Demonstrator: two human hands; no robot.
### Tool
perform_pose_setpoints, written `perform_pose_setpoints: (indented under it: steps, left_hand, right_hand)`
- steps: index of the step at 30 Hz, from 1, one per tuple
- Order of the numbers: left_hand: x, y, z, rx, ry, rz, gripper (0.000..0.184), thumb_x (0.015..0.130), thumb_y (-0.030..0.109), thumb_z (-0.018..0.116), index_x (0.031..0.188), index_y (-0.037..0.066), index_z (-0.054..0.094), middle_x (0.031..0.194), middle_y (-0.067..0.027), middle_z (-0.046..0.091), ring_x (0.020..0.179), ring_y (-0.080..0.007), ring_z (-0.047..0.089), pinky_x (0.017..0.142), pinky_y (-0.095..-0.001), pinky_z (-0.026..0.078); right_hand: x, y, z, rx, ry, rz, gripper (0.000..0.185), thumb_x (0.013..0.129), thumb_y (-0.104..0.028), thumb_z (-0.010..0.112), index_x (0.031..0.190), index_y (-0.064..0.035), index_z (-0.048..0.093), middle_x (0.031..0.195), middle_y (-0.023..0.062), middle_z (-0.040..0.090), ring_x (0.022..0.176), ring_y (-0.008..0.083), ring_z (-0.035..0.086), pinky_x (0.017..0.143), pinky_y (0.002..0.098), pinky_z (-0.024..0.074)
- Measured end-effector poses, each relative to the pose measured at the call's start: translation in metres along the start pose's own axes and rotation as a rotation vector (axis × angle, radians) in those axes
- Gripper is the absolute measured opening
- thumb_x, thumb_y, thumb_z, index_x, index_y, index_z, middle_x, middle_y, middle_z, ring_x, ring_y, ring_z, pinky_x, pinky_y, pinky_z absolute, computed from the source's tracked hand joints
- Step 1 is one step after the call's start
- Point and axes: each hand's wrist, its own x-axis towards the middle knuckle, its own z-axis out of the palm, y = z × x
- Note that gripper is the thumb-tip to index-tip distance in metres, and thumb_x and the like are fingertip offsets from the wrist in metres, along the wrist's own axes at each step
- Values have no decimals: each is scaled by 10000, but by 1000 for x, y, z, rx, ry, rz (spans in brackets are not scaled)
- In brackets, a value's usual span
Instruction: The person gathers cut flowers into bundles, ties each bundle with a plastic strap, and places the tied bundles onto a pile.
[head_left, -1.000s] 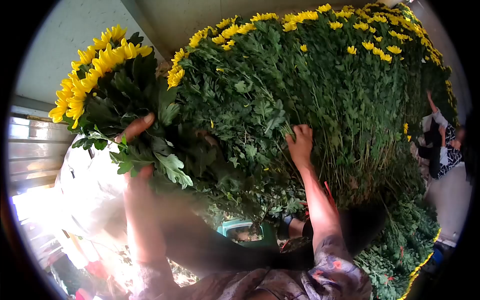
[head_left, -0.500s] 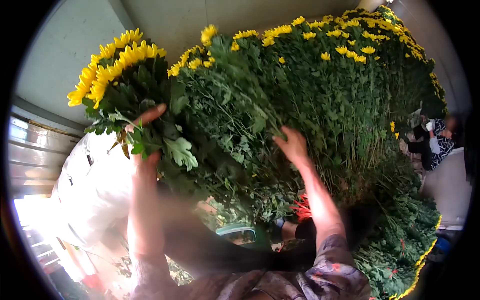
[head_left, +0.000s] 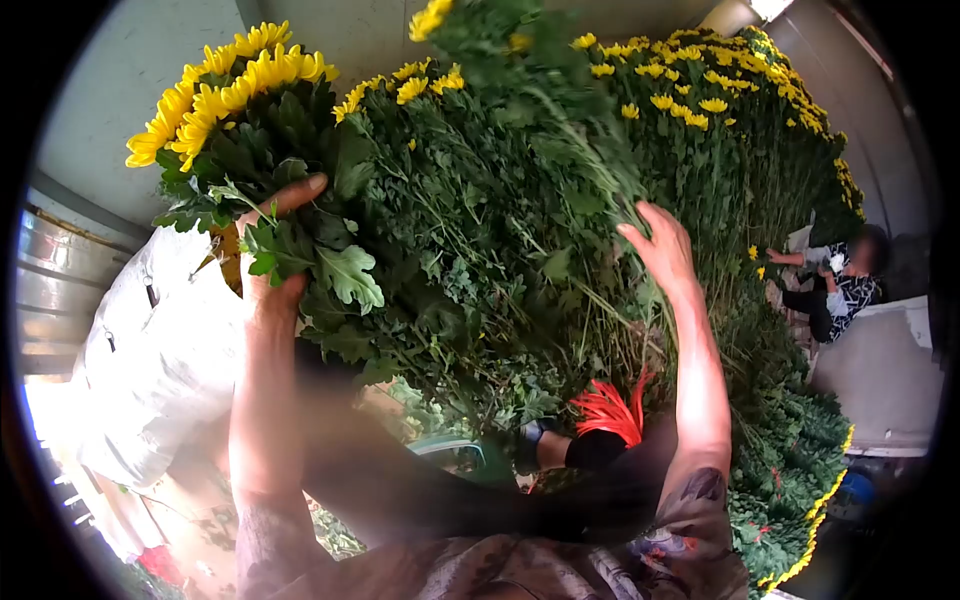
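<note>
At the left, my left hand (head_left: pixel 285 225) is wrapped round a bunch of yellow chrysanthemums (head_left: pixel 225 95), their blooms up and to the left and the leaves hanging over my palm. Right of centre, my right hand (head_left: pixel 657 240) is closed on the stems of a loose flower stalk (head_left: pixel 575 130). That stalk slants up and to the left and is blurred by motion, with a yellow bloom near the top edge. Behind both hands lies a large pile of chrysanthemums (head_left: pixel 480 210), blooms along its back edge and bare stems lower down.
Red ties (head_left: pixel 608 410) lie by my leg, near a green plastic stool or bin (head_left: pixel 460 455). A white sack (head_left: pixel 155 350) stands at the left. Another person (head_left: pixel 850 285) sits at the far right. More bundled flowers (head_left: pixel 790 480) lie at the lower right.
My right hand has moved right and upward with the stalk, lifting it off the pile. My left hand and its bunch have shifted slightly. More of the red ties now shows.
</note>
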Motion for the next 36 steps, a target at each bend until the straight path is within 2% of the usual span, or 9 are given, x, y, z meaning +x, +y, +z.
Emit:
perform_pose_setpoints:
  steps: [5, 7, 10, 12, 16, 19, 24, 33, 36]
  left_hand:
    - [-5, 7, 19, 37, 60, 9, 210, 763, -10, 623, 962, -74, 646, 874, -133, 653, 748, -212, 648, 714, -322, 553]
    - [1, -3, -2, 70, -47, 69, 253, 791, 36, 612, 1014, -82, 632, 921, -139, 649, 790, -211, 643, 755, -326, 543]
    - [-3, -1, 2, 240, -53, 26, 507, 839, 355, 606, 1055, -104, 613, 1032, -179, 622, 880, -241, 629, 855, -357, 509]
    - [-9, -12, -9, 150, -198, 130, 534, 838, 380, 600, 1060, -106, 610, 1036, -189, 620, 888, -249, 629, 861, -356, 507]
    - [-10, -14, -10, 152, -196, 168, 604, 858, 455, 559, 1081, -105, 597, 1060, -196, 611, 939, -255, 617, 893, -366, 493]
    - [0, -11, 2, 345, -24, -29, 654, 862, 516, 532, 1072, -98, 604, 1111, -192, 592, 1011, -246, 590, 940, -373, 459]
    - [-9, -12, 1, 165, -268, 188, 552, 849, 431, 581, 1068, -74, 620, 1097, -173, 591, 1021, -237, 579, 953, -356, 440]
    - [-27, -9, 8, 81, -369, 222, 450, 910, 356, 516, 1055, -57, 619, 1120, -211, 578, 1057, -275, 571, 971, -393, 433]
    - [-29, -1, 33, 84, -57, 124, 172, 721, 70, 659, 876, -6, 653, 858, -102, 639, 760, -204, 613, 715, -305, 501]
  right_hand:
    - [-8, 29, 65, -170, -560, 184, 645, 776, -345, 706, 1331, -121, 466, 1482, 137, 235, 1353, 354, 244, 1112, 486, 236]
    - [-27, 42, 93, -188, -633, 296, 674, 763, -344, 719, 1345, -128, 456, 1502, 127, 179, 1354, 375, 232, 1108, 462, 260]
    - [-34, 58, 138, 71, -390, 245, 474, 826, -273, 664, 1234, -68, 540, 1412, 144, 338, 1283, 375, 335, 1030, 470, 347]
    - [-32, 56, 162, 235, -224, 204, 336, 879, -204, 603, 1164, -33, 555, 1301, 139, 455, 1195, 352, 420, 962, 485, 382]
    - [4, 39, 207, -111, 151, 42, 552, 900, -292, 569, 1366, -86, 356, 1297, 138, 454, 1169, 357, 441, 988, 490, 343]
    - [23, 29, 227, -136, -146, 298, 622, 894, -346, 566, 1404, -111, 297, 1307, 127, 445, 1167, 362, 434, 976, 509, 347]
    - [26, 17, 186, 132, -64, 215, 403, 898, -192, 517, 1284, -76, 495, 1199, 211, 546, 1064, 364, 541, 906, 426, 429]
    - [-28, 34, 184, 243, 208, 195, 439, 866, -98, 535, 1297, -46, 469, 1286, 231, 486, 1144, 382, 503, 929, 416, 425]
    - [-35, 29, 212, 136, 151, 188, 408, 840, -121, 592, 1206, -4, 454, 1196, 221, 514, 1031, 400, 542, 827, 447, 464]
